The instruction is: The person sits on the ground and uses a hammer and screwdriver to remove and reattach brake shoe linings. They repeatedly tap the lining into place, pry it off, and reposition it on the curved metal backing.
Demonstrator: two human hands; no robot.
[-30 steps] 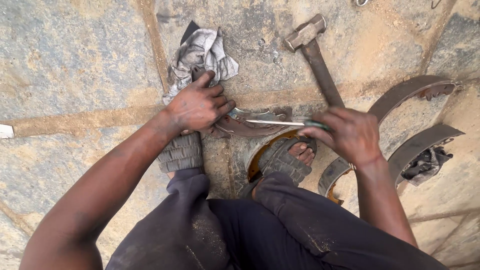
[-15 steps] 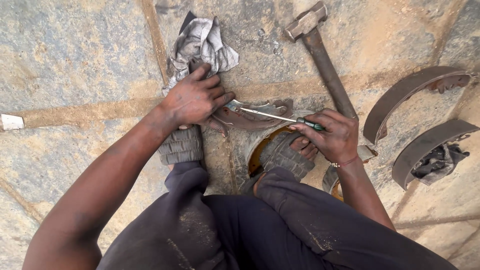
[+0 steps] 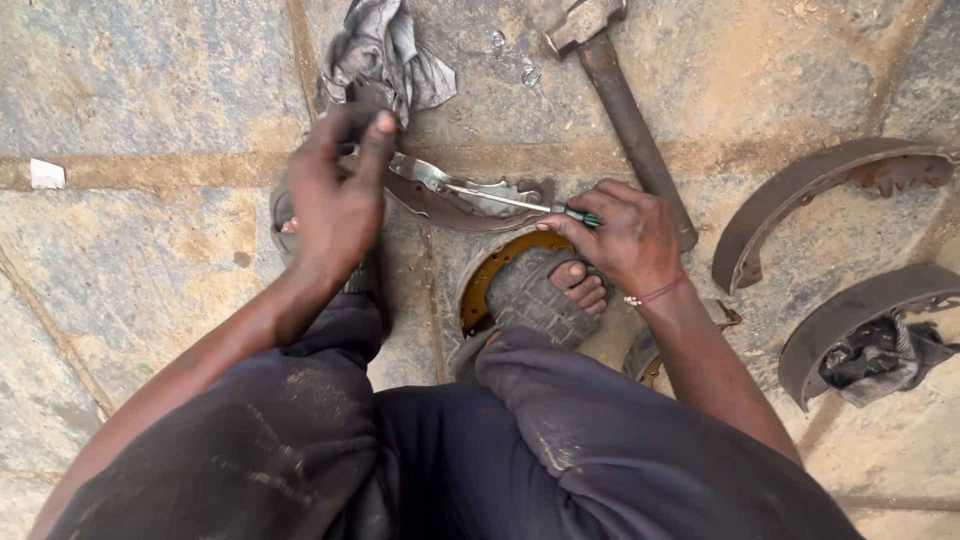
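- Nearest, a sandalled foot (image 3: 545, 295) stands on a rust-edged brake shoe (image 3: 490, 275) on the stone floor (image 3: 130, 280).
- Just above that shoe, the right hand (image 3: 625, 235) is clenched round a screwdriver (image 3: 520, 203), its tip on a curved metal part (image 3: 460, 200).
- Left of the shoe, the left hand (image 3: 340, 195) pinches that part's end.
- Beyond the shoe lie a rag (image 3: 385, 55) and hammer (image 3: 610, 85).

rag (image 3: 385, 45): your grey, crumpled
screwdriver (image 3: 520, 200): green grip, silver shaft
brake shoe (image 3: 470, 205): rust-brown
hammer (image 3: 610, 80): rusty brown
trousers (image 3: 450, 450): your dark navy, dusty
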